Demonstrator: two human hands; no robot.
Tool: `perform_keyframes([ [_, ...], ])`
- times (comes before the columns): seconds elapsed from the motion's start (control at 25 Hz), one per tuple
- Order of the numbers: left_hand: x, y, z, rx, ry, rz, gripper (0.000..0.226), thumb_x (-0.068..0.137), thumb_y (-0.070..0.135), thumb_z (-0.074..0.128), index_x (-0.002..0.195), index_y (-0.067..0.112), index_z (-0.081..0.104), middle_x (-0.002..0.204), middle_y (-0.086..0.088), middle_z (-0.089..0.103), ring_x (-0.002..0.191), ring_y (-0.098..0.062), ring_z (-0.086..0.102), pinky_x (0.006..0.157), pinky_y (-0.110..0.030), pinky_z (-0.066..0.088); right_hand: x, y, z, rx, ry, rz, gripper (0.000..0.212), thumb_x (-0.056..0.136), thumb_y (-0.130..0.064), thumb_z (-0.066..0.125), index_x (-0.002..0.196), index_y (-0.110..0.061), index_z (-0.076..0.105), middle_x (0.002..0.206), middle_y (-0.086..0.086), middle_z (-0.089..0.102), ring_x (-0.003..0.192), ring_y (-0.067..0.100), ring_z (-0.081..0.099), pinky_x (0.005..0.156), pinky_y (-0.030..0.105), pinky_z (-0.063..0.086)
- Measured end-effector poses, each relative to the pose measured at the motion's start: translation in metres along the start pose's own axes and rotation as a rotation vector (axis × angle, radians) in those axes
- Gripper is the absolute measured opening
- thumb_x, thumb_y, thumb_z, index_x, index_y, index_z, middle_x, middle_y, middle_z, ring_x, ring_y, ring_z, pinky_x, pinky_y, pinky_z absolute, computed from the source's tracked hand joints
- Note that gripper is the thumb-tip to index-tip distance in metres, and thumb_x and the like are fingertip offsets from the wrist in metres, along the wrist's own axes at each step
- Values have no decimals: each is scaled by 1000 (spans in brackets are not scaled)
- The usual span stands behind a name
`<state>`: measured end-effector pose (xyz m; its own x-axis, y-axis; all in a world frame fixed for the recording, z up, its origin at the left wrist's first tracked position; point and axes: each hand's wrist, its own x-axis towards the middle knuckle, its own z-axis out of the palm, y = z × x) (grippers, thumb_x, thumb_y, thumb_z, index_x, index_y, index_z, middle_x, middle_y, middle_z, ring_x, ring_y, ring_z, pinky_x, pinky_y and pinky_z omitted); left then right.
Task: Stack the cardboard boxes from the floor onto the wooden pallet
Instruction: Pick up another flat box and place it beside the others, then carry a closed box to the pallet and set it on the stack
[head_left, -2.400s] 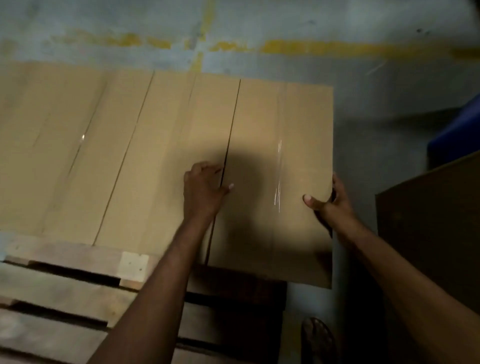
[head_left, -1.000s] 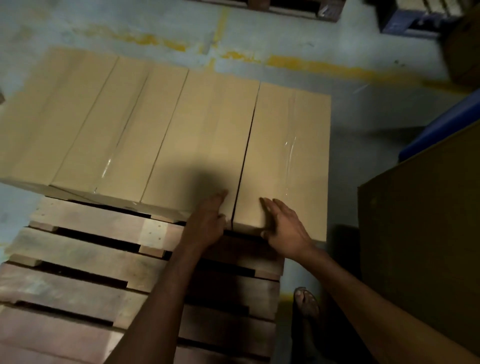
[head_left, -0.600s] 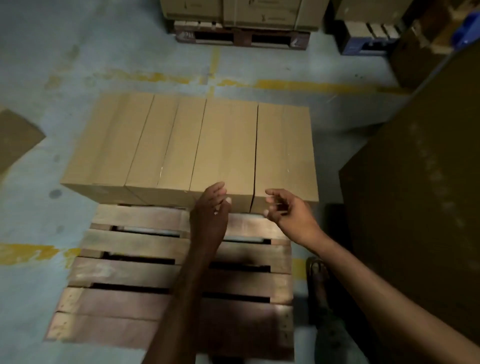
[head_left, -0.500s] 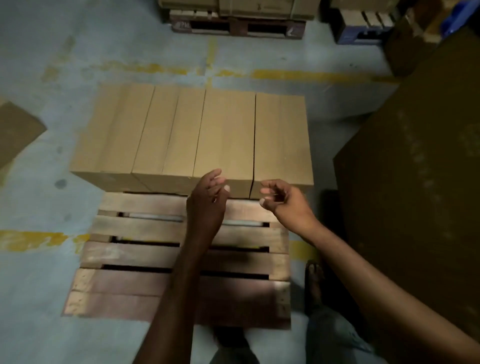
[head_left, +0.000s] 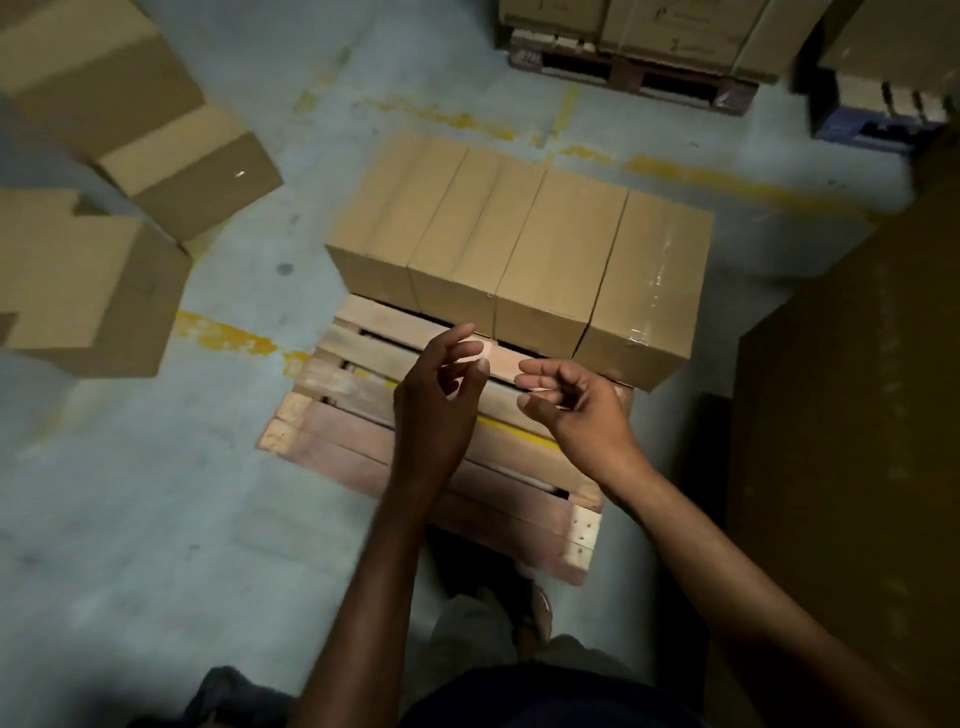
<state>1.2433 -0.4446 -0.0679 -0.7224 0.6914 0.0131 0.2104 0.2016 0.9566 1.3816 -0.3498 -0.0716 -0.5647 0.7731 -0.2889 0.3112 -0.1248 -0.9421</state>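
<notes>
A row of boxes (head_left: 524, 244) stands side by side on the far end of the pallet (head_left: 363, 447), its near slats bare. Both hands hover above those slats, close together, left hand (head_left: 436, 410) and right hand (head_left: 576, 410) with fingers loosely curled and holding nothing. More boxes (head_left: 88, 280) sit on the floor (head_left: 156, 519) to the left, well apart from the pallet.
</notes>
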Motion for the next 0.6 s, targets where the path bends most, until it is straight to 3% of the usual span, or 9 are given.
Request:
perform_keyframes([
  [0.16, -52, 1, -53, -12, 108, 6, 38, 97, 9, 68, 133, 20, 63, 117, 7, 73, 104, -6, 70, 92, -28, 57, -31, -9, 37, 17, -120, -61, 32, 90, 2, 74, 115, -19, 72, 107, 3, 77, 97, 15, 73, 92, 30, 60],
  [0.28, -74, -11, -103, -19, 206, 1, 40, 98, 8, 68, 135, 21, 61, 121, 7, 71, 104, -8, 70, 92, -34, 58, -48, -18, 83, 19, -165, -82, 32, 90, 8, 71, 116, -9, 72, 105, 9, 77, 90, 21, 71, 89, 27, 60],
  [0.48, -75, -42, -205, -12, 330, -32, 43, 98, 15, 68, 139, 24, 57, 127, 6, 68, 107, -8, 68, 90, -30, 56, -47, -37, 191, 55, -216, -90, 30, 89, 14, 68, 114, -2, 71, 100, 14, 76, 85, 12, 68, 80, 19, 58],
  [0.6, -62, -57, -282, -20, 384, -56, 46, 97, 15, 70, 140, 25, 57, 125, 12, 67, 107, -6, 68, 87, -22, 53, -36, -56, 274, 94, -270, -97, 29, 90, 13, 67, 110, -8, 72, 101, 15, 76, 90, 17, 70, 90, 33, 59],
])
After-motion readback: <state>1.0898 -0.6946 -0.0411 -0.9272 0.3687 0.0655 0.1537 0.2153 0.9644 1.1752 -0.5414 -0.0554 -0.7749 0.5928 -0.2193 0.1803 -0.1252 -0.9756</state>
